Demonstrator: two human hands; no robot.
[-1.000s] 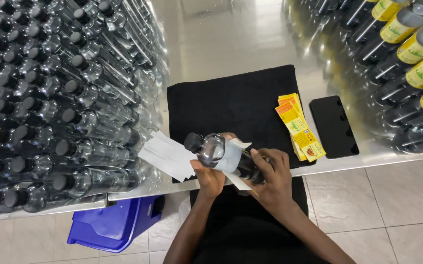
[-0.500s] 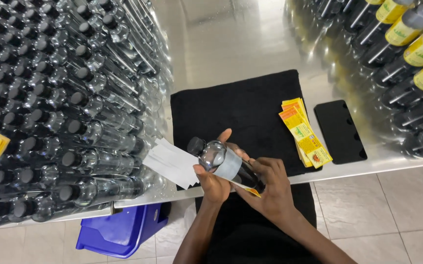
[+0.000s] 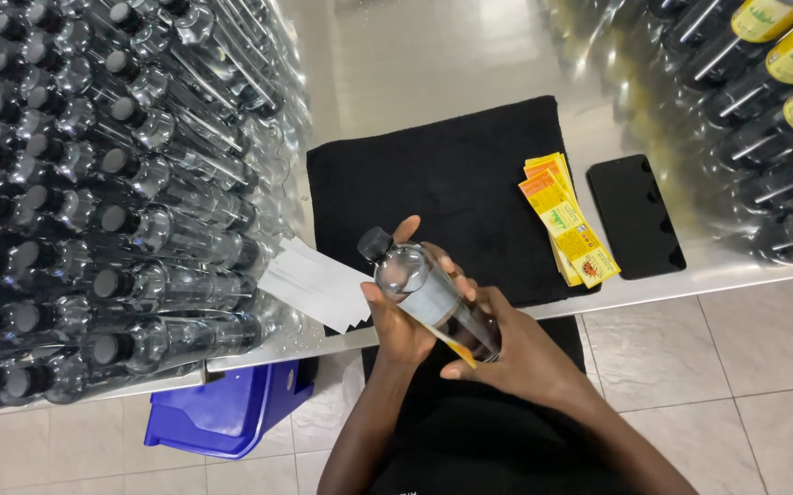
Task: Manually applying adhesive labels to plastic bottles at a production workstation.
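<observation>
bottle in both hands at the table edge

left hand (image 3: 396, 321) is wrapped around a clear, black-capped bottle (image 3: 429, 293), right hand (image 3: 506, 353) clasping its lower end, held tilted just over the near edge of the steel table (image 3: 433, 64). a pale label (image 3: 433, 301) runs round it, a yellow edge peeking underneath. what's inside is hard to make out. rows of bottles (image 3: 94, 183) lie stacked to the left; labelled ones (image 3: 781, 73) to the right, cut off by the frame. black cloth (image 3: 451, 183), yellow labels (image 3: 566, 229), white slips (image 3: 319, 284), a black tray (image 3: 637, 215) on top. blue bin (image 3: 222, 412) on the tiled floor.
</observation>
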